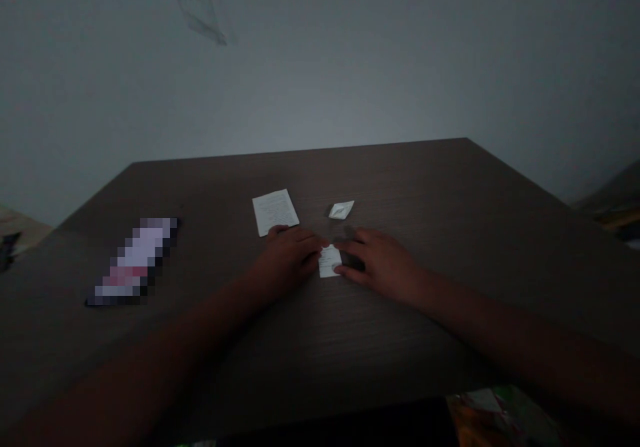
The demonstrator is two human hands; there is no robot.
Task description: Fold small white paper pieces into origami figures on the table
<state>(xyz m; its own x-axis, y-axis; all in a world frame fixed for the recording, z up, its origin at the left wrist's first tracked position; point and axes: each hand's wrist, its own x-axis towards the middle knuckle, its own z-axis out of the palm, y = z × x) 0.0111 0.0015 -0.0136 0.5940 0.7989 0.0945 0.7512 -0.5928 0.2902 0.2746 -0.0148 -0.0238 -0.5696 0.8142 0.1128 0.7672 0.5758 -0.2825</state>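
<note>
A small square of white paper (329, 261) with faint print lies on the dark wooden table, between my two hands. My left hand (293, 254) rests at its left edge, palm down, with fingertips touching the paper. From the right comes my right hand (380, 260), thumb on the lower right of the paper and index finger near its upper corner, with a gap between them. A larger printed white sheet (275, 211) lies just beyond my left hand. Farther off, a small folded white paper piece (341, 210) sits past my right fingers.
A phone (135, 260), its screen blurred into blocks, lies on the left side of the table (450, 187). Behind the table's far edge stands a pale wall (320, 67) with a clear plastic bag (197, 4) hanging on it. Colourful items (493, 414) show below the near edge.
</note>
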